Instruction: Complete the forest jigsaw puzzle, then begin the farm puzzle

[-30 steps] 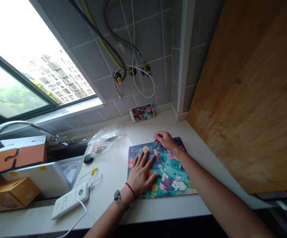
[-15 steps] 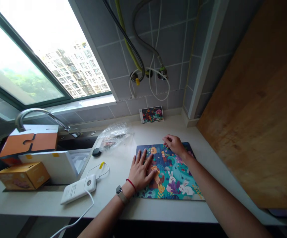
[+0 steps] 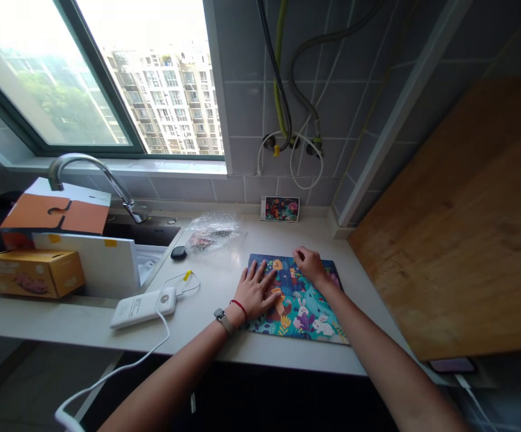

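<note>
Left hand [image 3: 255, 291] spread flat, pressing on the jigsaw puzzle [image 3: 299, 309]. Right hand [image 3: 310, 266] curled down on the puzzle's upper part; cannot tell whether it pinches a piece. Puzzle lies near the countertop [image 3: 215, 276] front edge, white power bank [image 3: 143, 308] to its left, picture card [image 3: 280, 209] at back edge.

the left wrist [image 3: 230, 316] carries 2 bands: a smartwatch [image 3: 223, 321] with a dark face on a pale strap and, just beside it toward the left hand [image 3: 255, 292], a thin red cord bracelet [image 3: 239, 308]. the left forearm [image 3: 170, 378] and right forearm [image 3: 377, 366] are bare.
</note>
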A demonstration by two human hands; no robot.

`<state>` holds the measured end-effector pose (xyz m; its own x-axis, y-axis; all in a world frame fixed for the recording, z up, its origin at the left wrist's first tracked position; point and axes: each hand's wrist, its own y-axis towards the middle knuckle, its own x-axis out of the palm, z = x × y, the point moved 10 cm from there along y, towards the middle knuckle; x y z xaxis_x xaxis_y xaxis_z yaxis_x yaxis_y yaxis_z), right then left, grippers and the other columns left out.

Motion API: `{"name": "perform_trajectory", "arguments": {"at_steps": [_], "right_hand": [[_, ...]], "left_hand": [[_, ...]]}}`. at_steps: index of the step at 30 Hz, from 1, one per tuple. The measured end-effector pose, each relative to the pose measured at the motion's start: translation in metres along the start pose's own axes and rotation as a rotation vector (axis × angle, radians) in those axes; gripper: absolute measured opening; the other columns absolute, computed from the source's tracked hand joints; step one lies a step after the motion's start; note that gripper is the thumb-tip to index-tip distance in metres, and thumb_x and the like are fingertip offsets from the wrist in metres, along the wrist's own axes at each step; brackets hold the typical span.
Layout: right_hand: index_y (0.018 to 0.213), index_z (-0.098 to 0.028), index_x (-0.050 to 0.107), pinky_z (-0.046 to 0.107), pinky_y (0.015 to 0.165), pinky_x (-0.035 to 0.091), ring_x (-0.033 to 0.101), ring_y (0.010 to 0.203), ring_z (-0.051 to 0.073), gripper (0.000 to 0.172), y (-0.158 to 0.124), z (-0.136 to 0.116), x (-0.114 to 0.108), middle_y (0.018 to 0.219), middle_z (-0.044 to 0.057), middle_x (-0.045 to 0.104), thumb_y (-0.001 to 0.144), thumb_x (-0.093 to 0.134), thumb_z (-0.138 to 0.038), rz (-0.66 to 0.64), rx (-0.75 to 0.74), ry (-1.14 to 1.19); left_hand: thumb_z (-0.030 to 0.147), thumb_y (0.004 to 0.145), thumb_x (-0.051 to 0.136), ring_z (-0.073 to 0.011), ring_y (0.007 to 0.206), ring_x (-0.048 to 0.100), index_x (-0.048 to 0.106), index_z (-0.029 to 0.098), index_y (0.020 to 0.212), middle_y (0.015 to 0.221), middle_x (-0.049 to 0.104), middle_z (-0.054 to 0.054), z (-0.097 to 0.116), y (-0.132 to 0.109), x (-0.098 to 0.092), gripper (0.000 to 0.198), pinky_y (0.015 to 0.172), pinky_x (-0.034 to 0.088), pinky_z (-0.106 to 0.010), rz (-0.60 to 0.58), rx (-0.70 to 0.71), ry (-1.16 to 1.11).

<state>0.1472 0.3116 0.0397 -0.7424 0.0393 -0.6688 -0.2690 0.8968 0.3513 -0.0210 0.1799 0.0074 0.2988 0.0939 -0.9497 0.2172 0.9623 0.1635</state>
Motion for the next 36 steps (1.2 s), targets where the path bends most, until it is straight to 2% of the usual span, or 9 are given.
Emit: {"name": "perform_trajectory", "arguments": {"at_steps": [6,9,13,16,20,23,26,32,36], "right_hand": [[0.087,-0.021,0.073,0.035,0.091,0.048,0.066,0.096,0.027,0.027,-0.021,-0.035,0.007,0.092,0.013,0.074,0.096,0.050,-0.030,-0.047,-0.104,-0.180],[0.108,-0.020,0.076,0.042,0.106,0.044,0.059,0.120,0.032,0.031,-0.045,-0.051,0.020,0.120,0.016,0.071,0.099,0.053,-0.037,-0.097,-0.141,-0.296],[0.141,-0.025,0.064,0.051,0.122,0.027,0.036,0.150,0.032,0.049,-0.076,-0.038,0.032,0.157,0.012,0.051,0.106,0.041,-0.050,-0.223,-0.033,-0.499],[0.157,-0.030,0.047,0.052,0.126,0.017,0.021,0.158,0.030,0.059,-0.094,-0.016,0.027,0.169,0.006,0.034,0.107,0.033,-0.058,-0.336,0.075,-0.579],[0.163,-0.032,0.034,0.051,0.128,0.010,0.012,0.161,0.029,0.064,-0.107,0.008,0.006,0.174,0.002,0.019,0.106,0.028,-0.061,-0.406,0.157,-0.639],[0.165,-0.026,0.028,0.047,0.129,0.009,0.010,0.161,0.026,0.068,-0.113,0.017,-0.007,0.174,0.003,0.016,0.106,0.023,-0.060,-0.415,0.200,-0.654],[0.166,-0.023,0.025,0.046,0.129,0.008,0.009,0.161,0.024,0.071,-0.116,0.018,-0.010,0.174,0.003,0.015,0.106,0.021,-0.060,-0.411,0.228,-0.648],[0.165,-0.033,0.025,0.061,0.126,0.007,0.010,0.161,0.025,0.066,-0.118,0.017,-0.011,0.174,-0.001,0.014,0.106,0.020,-0.062,-0.408,0.306,-0.641],[0.164,-0.032,0.030,0.058,0.126,0.012,0.013,0.161,0.025,0.064,-0.116,0.013,-0.012,0.174,-0.001,0.017,0.106,0.023,-0.059,-0.386,0.287,-0.670]], "left_hand": [[0.065,0.098,0.051,-0.0404,0.157,0.021,0.045,0.031,0.157,0.171,0.028,-0.008,0.001,0.000,-0.002,0.068,0.123,0.024,-0.060,0.001,-0.029,-0.024],[0.063,0.099,0.050,-0.0408,0.157,0.022,0.045,0.031,0.158,0.171,0.028,-0.009,0.002,0.000,-0.003,0.067,0.123,0.023,-0.061,-0.002,-0.029,-0.029],[0.063,0.101,0.045,-0.0400,0.157,0.023,0.044,0.032,0.158,0.170,0.029,-0.009,0.002,-0.001,-0.004,0.065,0.123,0.023,-0.061,0.003,-0.024,-0.019],[0.066,0.101,0.040,-0.0395,0.157,0.023,0.044,0.033,0.158,0.170,0.031,-0.008,0.001,-0.002,-0.004,0.066,0.123,0.024,-0.060,0.017,-0.015,-0.010],[0.068,0.101,0.038,-0.0395,0.156,0.024,0.044,0.032,0.158,0.170,0.030,-0.009,0.000,-0.001,-0.001,0.068,0.123,0.023,-0.060,0.025,-0.012,-0.017],[0.068,0.100,0.038,-0.0406,0.157,0.022,0.044,0.031,0.158,0.170,0.029,-0.010,-0.001,0.000,0.002,0.069,0.123,0.023,-0.061,0.020,-0.014,-0.029],[0.068,0.100,0.039,-0.0408,0.157,0.021,0.043,0.032,0.159,0.170,0.029,-0.009,-0.001,0.000,0.003,0.069,0.123,0.023,-0.061,0.026,-0.016,-0.040],[0.068,0.100,0.039,-0.0404,0.157,0.021,0.044,0.032,0.158,0.171,0.029,-0.009,-0.003,-0.001,0.004,0.069,0.124,0.021,-0.060,0.032,-0.017,-0.051],[0.068,0.100,0.040,-0.0408,0.157,0.020,0.043,0.032,0.159,0.170,0.029,-0.009,-0.004,0.001,0.006,0.069,0.123,0.021,-0.060,0.018,-0.020,-0.059]]}}
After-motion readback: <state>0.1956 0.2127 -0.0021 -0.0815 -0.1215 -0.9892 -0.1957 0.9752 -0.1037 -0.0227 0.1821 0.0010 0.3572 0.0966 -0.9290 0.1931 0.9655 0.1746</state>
